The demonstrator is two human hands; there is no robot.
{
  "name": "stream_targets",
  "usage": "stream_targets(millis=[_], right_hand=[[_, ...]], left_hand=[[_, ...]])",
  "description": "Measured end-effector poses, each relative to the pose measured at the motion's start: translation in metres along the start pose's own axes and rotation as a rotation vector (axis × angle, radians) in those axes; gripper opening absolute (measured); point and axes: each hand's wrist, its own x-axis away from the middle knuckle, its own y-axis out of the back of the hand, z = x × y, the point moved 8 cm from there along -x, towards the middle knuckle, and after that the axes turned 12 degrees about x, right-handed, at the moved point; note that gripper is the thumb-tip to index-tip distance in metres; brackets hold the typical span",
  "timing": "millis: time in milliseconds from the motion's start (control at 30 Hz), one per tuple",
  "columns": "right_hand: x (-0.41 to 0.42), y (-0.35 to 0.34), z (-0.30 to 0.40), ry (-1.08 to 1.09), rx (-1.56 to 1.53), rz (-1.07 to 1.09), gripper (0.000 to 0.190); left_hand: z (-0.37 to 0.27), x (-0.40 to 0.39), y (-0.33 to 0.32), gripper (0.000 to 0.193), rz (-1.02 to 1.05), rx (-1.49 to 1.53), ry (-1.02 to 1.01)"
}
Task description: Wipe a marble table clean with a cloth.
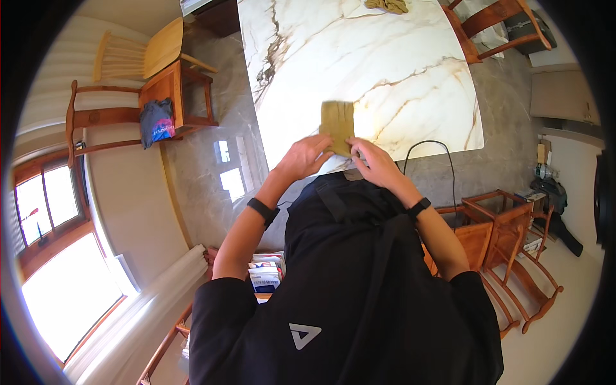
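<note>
An olive-brown cloth (pixel 338 120), folded into a narrow rectangle, lies near the close edge of a white marble-patterned table (pixel 308 62). My left hand (pixel 308 155) grips the left side of its near end, with thumb and fingers at the fabric. At the right corner of that same end, my right hand (pixel 373 160) pinches the cloth between thumb and fingers. A second crumpled olive cloth (pixel 388 5) lies at the table's far edge, partly cut off by the frame. Black bands circle both wrists.
A black cable (pixel 452 168) loops beside the table's near right edge. Wooden chairs (pixel 512 226) stand at the lower right, another (pixel 474 29) at the upper right. At left, a dark printed garment (pixel 158 120) lies on a wooden chair (pixel 161 91). Books (pixel 265 274) are beside my left arm.
</note>
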Motion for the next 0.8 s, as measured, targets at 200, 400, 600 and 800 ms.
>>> stream_targets(millis=[200,400,600,800], right_hand=[[0.005,-0.015,-0.007,-0.162,-0.162,0.286,0.015],[-0.05,0.021,-0.014,-0.183,-0.097,-0.064,0.021],[-0.054,0.055,-0.019,-0.16,-0.033,-0.254,0.027],[-0.007,0.056,-0.059,-0.247,0.006,-0.164,0.021]], left_hand=[[0.007,0.013,-0.01,0.027,0.127,0.106,0.255],[0.015,-0.03,0.031,0.039,-0.185,0.178,0.322],[-0.004,-0.059,0.033,0.049,-0.283,-0.194,0.118],[0.02,-0.067,-0.045,0.055,-0.112,-0.344,0.061]])
